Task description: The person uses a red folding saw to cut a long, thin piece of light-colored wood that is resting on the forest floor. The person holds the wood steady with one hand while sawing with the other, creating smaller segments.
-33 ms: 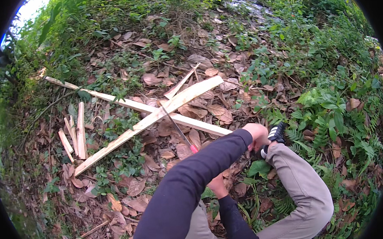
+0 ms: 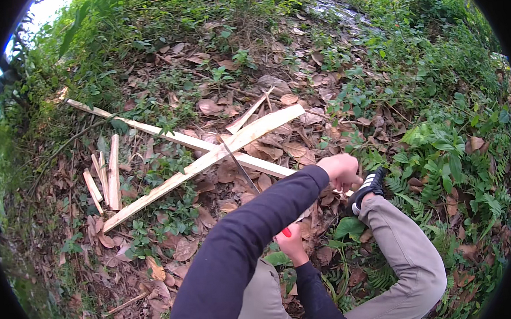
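Observation:
My left hand [image 2: 340,169] reaches across my body in a dark sleeve and is closed around the near end of a long thin wooden slat [image 2: 167,135] lying on the leaf litter. My right hand [image 2: 292,244] sits lower, partly hidden under the left arm, gripping the red handle of a long-bladed knife [image 2: 240,167]. Its thin blade points up and left. The tip rests where that slat crosses a wider pale plank [image 2: 209,159]. My black shoe [image 2: 368,188] stands just right of the left hand.
Several short split wood pieces [image 2: 109,173] lie side by side at the left. Dry brown leaves [image 2: 266,150] cover the ground, with ferns and green plants [image 2: 446,161] at the right and grass along the top. My bent knee in tan trousers [image 2: 411,255] fills the lower right.

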The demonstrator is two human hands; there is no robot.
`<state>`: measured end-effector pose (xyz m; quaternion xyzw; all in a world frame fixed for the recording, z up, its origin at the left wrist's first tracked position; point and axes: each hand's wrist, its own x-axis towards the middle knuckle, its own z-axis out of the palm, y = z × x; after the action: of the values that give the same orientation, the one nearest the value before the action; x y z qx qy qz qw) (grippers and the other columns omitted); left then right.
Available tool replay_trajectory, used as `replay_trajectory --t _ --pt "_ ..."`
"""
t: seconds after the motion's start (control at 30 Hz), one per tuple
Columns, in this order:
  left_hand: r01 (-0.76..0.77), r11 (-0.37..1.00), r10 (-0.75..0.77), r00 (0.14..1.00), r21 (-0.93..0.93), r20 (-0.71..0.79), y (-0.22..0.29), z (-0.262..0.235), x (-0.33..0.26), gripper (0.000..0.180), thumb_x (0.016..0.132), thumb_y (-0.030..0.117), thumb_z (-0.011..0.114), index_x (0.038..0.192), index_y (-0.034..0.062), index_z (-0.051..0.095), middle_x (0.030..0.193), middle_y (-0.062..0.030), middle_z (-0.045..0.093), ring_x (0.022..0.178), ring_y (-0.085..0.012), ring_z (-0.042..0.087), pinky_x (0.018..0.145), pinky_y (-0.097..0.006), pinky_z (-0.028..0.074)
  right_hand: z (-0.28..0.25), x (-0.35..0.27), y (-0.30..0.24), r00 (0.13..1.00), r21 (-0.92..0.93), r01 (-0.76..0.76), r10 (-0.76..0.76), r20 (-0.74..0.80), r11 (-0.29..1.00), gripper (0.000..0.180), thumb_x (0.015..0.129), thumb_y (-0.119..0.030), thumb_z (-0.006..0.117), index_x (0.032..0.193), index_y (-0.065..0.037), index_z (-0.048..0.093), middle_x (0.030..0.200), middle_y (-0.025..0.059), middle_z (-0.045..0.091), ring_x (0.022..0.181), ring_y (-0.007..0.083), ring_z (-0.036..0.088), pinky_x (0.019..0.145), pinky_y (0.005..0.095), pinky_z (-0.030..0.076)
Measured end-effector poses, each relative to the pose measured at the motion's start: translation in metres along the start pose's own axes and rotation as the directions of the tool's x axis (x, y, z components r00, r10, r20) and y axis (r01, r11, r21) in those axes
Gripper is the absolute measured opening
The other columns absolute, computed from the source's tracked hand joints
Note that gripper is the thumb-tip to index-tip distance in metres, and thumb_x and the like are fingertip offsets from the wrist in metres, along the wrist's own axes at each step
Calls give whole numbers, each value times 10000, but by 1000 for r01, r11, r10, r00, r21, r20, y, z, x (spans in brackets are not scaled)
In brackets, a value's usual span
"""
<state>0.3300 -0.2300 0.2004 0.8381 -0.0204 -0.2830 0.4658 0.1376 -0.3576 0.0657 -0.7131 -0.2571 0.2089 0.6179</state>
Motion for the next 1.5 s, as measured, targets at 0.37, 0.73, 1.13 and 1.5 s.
replay_trajectory --t 0.37,0.73,1.13,1.5 --pt "390 916 -164 137 -99 -977 -355 39 -284 464 770 273 776 1112 26 583 1043 -112 608 978 -276 621 901 -399 516 6 7 -50 985 -110 -56 73 155 992 287 916 -184 742 719 -24 607 547 22 509 496 87 449 481 301 371" --pt "685 726 -293 383 56 -876 -397 43 -232 293 698 170 693 929 54 555 836 -164 682 849 -381 684 751 -497 543 7 17 -63 992 -185 -96 109 61 978 220 905 -95 706 724 -6 620 532 1 470 485 61 393 455 304 318" --pt "717 696 -440 463 34 -770 -387 25 -241 278 744 167 635 988 36 662 927 -209 722 916 -388 704 851 -481 560 29 36 -110 994 -238 -94 105 33 967 254 887 -68 680 677 8 559 511 21 440 490 54 395 457 309 312" --pt "703 708 -413 485 63 -771 -384 17 -239 289 747 190 637 987 29 652 923 -220 716 891 -402 706 822 -484 569 14 33 -122 939 -338 -25 138 315 941 285 867 -179 794 713 -23 611 543 59 522 449 95 426 456 328 366"
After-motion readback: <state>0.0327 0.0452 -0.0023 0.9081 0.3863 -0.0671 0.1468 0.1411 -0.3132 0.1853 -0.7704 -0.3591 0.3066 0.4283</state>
